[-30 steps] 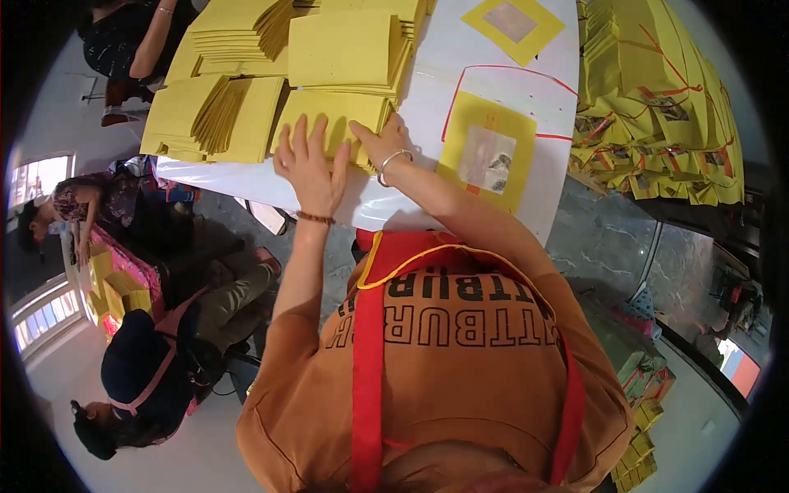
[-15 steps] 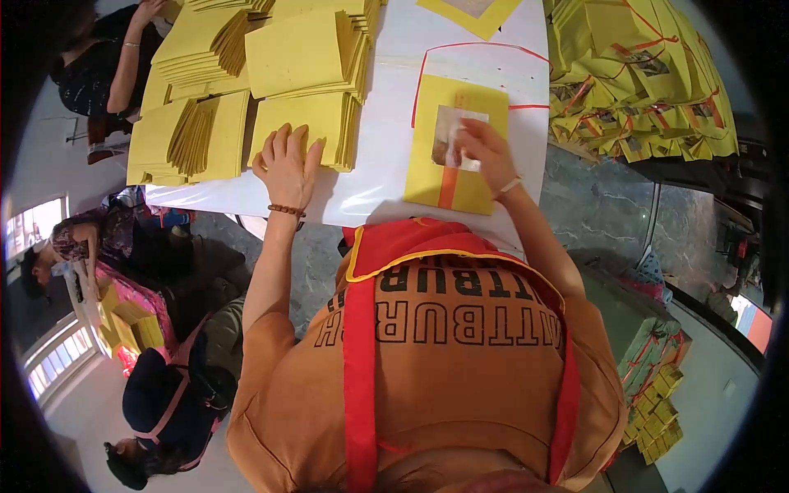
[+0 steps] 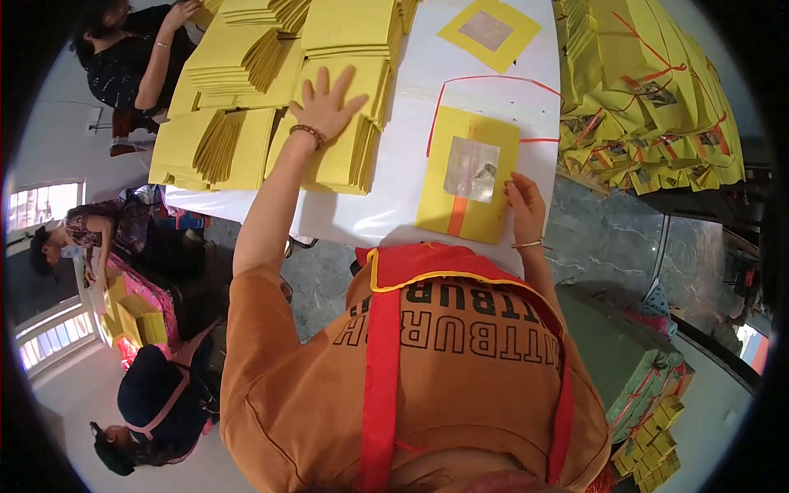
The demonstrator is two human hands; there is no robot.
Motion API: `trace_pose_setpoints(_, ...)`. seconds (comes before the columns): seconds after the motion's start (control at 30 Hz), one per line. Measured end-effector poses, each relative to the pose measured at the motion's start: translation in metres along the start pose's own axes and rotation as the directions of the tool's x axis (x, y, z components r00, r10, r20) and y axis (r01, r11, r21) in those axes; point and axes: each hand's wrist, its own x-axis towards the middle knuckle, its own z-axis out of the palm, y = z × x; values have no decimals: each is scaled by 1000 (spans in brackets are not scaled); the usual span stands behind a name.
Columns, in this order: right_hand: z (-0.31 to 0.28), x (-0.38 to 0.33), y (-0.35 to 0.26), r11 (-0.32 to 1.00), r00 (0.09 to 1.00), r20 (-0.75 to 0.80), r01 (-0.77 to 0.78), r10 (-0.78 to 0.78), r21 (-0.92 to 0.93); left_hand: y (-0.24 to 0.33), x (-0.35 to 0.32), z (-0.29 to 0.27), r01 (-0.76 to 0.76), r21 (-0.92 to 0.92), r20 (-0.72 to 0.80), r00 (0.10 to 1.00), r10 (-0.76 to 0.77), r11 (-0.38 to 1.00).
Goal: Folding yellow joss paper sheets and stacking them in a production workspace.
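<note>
- I see the left hand (image 3: 325,111) with fingers spread wide apart, laid over the yellow stacks (image 3: 339,160) in the upper middle of the frame; nothing pinched. Probably flat like that to steady the pile, but I can't tell how hard it presses.
- Right hand (image 3: 526,207) is at the right edge of a yellow packet (image 3: 468,172), fingers curled. I can't tell from here whether they clamp the edge or just touch it.
- Packet lies flat on the white desk (image 3: 401,177), right of centre, slightly tilted; silvery window (image 3: 481,187) faces up, orange strip (image 3: 458,215) runs below it. Window side up likely keeps it in sight.
- Red line (image 3: 493,77) on the desk runs around the packet's far end; I read it as a placement guide.
- Second windowed sheet (image 3: 489,34) sits farther up, turned like a diamond, apart from the packet.
- Stacks stay left of the packet, a bare strip between, presumably so they don't mix.
- Upper right: big yellow bundle (image 3: 641,74) with red ties, apparently to keep the pieces together.
</note>
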Motion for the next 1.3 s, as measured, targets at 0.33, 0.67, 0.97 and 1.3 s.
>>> trace_pose_setpoints(0.33, 4, -11, 3, 958, 994, -40, 86, -101, -273, -2, 6, 26, 11, 156, 50, 999, -19, 988)
trace_pose_setpoints(0.67, -3, -5, -13, 464, 818, 347, 554, -458, -692, -15, 14, 13, -139, 223, -110, 980, 166, 965)
trace_pose_setpoints(0.97, 4, -1, 26, 200, 843, 455, 517, -287, -832, 40, -39, -5, -574, -117, -491, 743, 455, 811)
trace_pose_setpoints(1.3, 3, 17, 31, 385, 839, 383, 524, -387, -760, 82, -105, 88, -876, -68, -193, 481, 855, 477)
